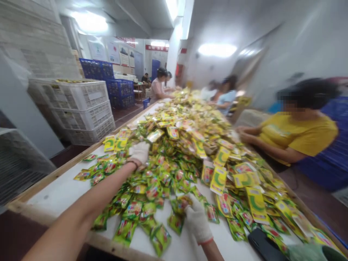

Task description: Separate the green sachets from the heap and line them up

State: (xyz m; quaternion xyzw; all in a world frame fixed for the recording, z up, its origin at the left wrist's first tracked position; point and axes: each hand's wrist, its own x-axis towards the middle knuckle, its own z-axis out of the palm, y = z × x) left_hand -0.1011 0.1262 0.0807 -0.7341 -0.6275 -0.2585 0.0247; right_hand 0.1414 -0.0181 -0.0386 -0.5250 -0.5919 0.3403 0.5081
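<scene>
My left hand [139,153], in a white knit glove, reaches into the left side of a big heap of small green snack packets [160,183]. Its fingers are blurred, so what they hold, if anything, does not show. Close to the front edge, my right hand [198,219], also gloved, has its fingers closed on a green packet [181,203] with a red and yellow print. Loose packets lie around it on the white tabletop [190,242]. Flat yellow packs [218,180] with a green curved band are spread to the right of the heap.
A dark phone [265,243] lies at the front right. Wooden rails [62,172] edge the table. White crates [83,108] are stacked on the left, with blue crates [119,88] behind. A person in a yellow shirt [296,136] works at the right; others stand farther back.
</scene>
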